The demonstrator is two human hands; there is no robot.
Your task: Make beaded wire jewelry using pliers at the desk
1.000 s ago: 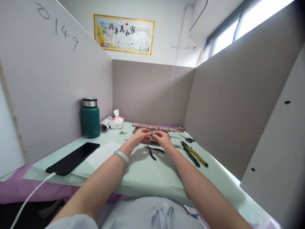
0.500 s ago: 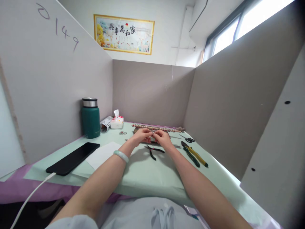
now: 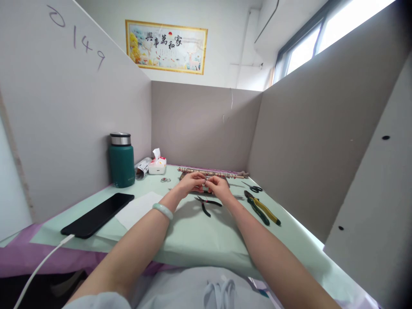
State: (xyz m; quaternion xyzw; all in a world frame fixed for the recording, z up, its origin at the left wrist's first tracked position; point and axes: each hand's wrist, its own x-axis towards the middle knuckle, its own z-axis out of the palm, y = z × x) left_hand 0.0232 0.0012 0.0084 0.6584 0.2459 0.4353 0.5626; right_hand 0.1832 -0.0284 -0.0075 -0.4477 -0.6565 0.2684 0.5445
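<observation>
My left hand (image 3: 191,183) and my right hand (image 3: 217,187) meet at the far middle of the pale green table (image 3: 193,234). Both have their fingers pinched together on something small that I cannot make out. A pale green bangle (image 3: 162,210) sits on my left wrist. Small black pliers (image 3: 206,204) lie just in front of my hands. Behind my hands a long beaded strand (image 3: 212,173) stretches across the table.
Yellow-and-green handled pliers (image 3: 262,207) and small scissors (image 3: 252,187) lie to the right. On the left are a green flask (image 3: 121,159), a tissue pack (image 3: 157,165), a black phone (image 3: 98,214) on a white cable, and white paper (image 3: 138,208). Grey partitions wall in three sides.
</observation>
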